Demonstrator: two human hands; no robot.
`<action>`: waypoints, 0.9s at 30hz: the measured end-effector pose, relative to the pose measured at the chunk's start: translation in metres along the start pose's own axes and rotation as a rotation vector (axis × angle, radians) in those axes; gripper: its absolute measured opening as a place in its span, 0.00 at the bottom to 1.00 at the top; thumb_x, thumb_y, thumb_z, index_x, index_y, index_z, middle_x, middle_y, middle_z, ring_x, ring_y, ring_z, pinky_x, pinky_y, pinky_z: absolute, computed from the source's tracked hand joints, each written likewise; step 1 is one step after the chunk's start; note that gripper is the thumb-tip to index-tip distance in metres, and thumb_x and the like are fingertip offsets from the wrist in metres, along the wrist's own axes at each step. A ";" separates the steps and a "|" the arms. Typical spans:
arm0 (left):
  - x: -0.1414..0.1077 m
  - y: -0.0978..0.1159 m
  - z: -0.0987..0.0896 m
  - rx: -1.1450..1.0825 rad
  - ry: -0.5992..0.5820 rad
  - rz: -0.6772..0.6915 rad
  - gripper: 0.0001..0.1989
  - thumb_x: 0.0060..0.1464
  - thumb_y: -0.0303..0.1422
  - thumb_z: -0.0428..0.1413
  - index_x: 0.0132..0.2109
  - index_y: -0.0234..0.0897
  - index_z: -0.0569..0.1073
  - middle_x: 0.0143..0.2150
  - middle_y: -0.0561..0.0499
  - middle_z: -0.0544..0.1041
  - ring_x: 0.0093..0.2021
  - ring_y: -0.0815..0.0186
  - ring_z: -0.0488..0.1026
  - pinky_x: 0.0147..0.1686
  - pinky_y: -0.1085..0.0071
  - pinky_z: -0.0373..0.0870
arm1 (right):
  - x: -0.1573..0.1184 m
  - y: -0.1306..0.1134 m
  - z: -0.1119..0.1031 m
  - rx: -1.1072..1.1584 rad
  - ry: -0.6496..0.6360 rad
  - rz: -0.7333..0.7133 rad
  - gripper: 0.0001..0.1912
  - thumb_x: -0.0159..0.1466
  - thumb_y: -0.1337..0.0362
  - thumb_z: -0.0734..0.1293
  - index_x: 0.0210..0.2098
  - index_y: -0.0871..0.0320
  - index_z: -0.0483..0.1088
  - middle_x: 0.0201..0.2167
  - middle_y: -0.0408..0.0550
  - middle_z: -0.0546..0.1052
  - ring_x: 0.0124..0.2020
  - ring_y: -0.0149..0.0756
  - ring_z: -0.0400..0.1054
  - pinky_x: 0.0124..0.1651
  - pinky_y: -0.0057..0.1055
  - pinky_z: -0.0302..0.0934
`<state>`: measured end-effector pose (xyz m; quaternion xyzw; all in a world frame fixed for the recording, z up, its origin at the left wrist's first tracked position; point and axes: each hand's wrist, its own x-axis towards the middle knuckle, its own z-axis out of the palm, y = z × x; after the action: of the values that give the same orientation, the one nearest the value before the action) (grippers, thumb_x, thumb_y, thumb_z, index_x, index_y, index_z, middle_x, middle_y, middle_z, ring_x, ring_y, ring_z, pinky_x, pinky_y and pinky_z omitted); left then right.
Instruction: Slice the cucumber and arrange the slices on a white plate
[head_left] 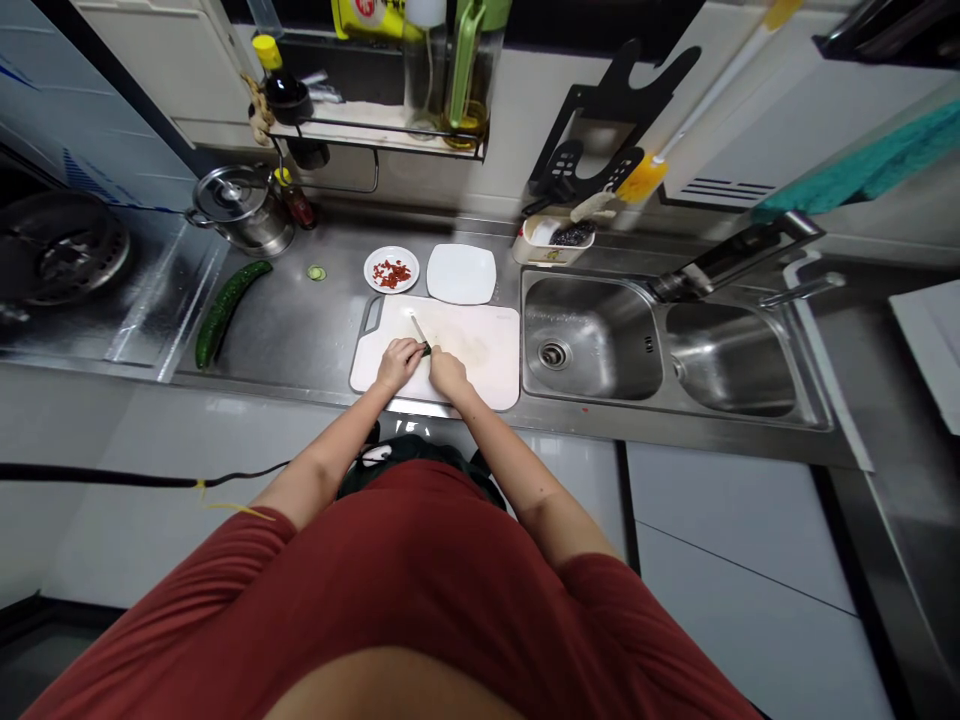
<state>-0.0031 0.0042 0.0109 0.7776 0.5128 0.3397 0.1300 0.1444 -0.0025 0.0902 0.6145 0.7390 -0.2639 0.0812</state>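
Note:
Both hands are at the middle of a white cutting board (484, 325). My left hand (400, 363) has its fingers closed on a small dark green cucumber piece (427, 350), mostly hidden between the hands. Wrapped in a fist, my right hand (448, 374) grips a knife (418, 326) whose narrow blade points away and to the left; its handle is covered by the fingers. Behind the board, a white plate (391, 270) bears chopped red pieces, and beside it lies a bare square white plate (461, 273).
A long cucumber (229, 312) and a cut cucumber slice (316, 272) lie on the steel counter to the left. Near the wall stands a steel pot (244, 212). A double sink (592, 385) borders the board's right side. Above hangs a bottle rack (375, 135).

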 end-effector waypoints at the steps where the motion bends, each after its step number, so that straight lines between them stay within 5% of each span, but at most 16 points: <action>1: 0.000 0.000 0.000 -0.002 0.000 -0.002 0.12 0.62 0.35 0.47 0.44 0.40 0.75 0.41 0.46 0.76 0.43 0.62 0.69 0.46 0.62 0.67 | -0.001 0.001 0.001 -0.002 0.000 -0.001 0.15 0.66 0.74 0.54 0.51 0.63 0.59 0.44 0.59 0.75 0.46 0.41 0.71 0.44 0.32 0.63; 16: -0.001 -0.002 0.002 -0.006 0.005 -0.011 0.11 0.62 0.34 0.49 0.44 0.39 0.75 0.42 0.46 0.76 0.44 0.62 0.71 0.46 0.62 0.66 | -0.034 0.020 0.014 -0.021 -0.036 0.033 0.15 0.63 0.75 0.56 0.49 0.62 0.60 0.42 0.60 0.75 0.44 0.44 0.71 0.42 0.34 0.64; 27: 0.006 0.006 -0.005 -0.049 -0.021 -0.149 0.09 0.59 0.33 0.51 0.42 0.40 0.76 0.41 0.48 0.77 0.44 0.63 0.71 0.48 0.64 0.67 | -0.049 0.033 0.011 -0.027 -0.028 0.038 0.14 0.66 0.70 0.55 0.51 0.61 0.62 0.41 0.58 0.74 0.43 0.44 0.71 0.41 0.33 0.62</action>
<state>-0.0009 0.0056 0.0205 0.7374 0.5594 0.3334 0.1794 0.1848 -0.0465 0.0927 0.6236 0.7294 -0.2610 0.1048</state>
